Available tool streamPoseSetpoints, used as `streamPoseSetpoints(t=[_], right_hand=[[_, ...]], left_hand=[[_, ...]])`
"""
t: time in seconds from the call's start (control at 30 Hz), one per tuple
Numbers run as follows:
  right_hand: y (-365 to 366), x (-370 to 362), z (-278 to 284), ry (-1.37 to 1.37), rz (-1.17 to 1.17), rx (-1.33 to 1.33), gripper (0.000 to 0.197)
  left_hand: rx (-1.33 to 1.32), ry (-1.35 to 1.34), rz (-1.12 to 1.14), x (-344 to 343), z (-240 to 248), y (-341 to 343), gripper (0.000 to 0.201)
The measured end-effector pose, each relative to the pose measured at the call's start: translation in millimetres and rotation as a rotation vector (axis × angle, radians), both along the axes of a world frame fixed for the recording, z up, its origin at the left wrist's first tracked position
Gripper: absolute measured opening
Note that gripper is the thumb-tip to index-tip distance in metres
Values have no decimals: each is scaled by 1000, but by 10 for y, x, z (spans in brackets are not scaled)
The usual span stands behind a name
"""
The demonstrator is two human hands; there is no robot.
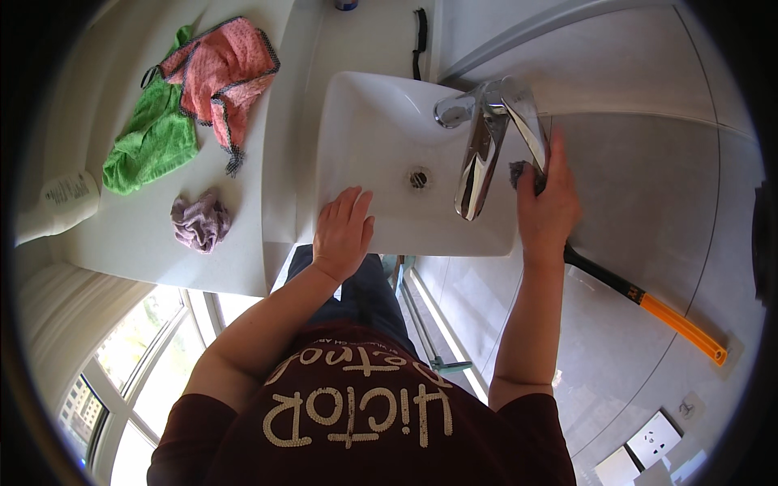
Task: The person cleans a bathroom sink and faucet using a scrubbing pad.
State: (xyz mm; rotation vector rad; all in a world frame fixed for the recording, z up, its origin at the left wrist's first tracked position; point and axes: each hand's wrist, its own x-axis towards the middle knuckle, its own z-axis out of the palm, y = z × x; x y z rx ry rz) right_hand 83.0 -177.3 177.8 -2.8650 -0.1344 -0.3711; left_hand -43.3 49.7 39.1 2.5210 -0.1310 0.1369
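Observation:
A white washbasin [373, 219] lies in front of me, with a round drain [418, 179] in its floor. Over its right side reaches a chrome faucet [480, 162] with a lever handle on top. Pinched in my right hand [549, 212], beside the faucet lever, is a small crumpled grey wad [519, 172], cloth or scrubber, which I cannot tell apart. The index finger of that hand stretches up along the lever. My left hand [344, 233] rests on the basin's near-left rim, fingers extended and holding nothing.
On the left counter [243, 235] lie a green cloth [154, 138], a pink cloth [227, 77] and a crumpled mauve cloth [200, 222], near a white bottle [65, 202]. A black-handled brush-like tool [420, 40] lies behind the basin. Right of my forearm is an orange-and-black handle [648, 301].

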Motion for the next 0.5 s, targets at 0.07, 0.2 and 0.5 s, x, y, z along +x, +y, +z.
streamPoseSetpoints(t=[0.07,0.2,0.5], right_hand=[[-9,-13,-81,125,-129,279,55],[8,-200,-572,296,-175,449,54],[932,-351,-1571,466,303,436,39]], left_hand=[[-9,5,1,6,5,-11,40],[-15,14,3,-3,2,6,40],[-20,35,18,-7,-17,11,41]])
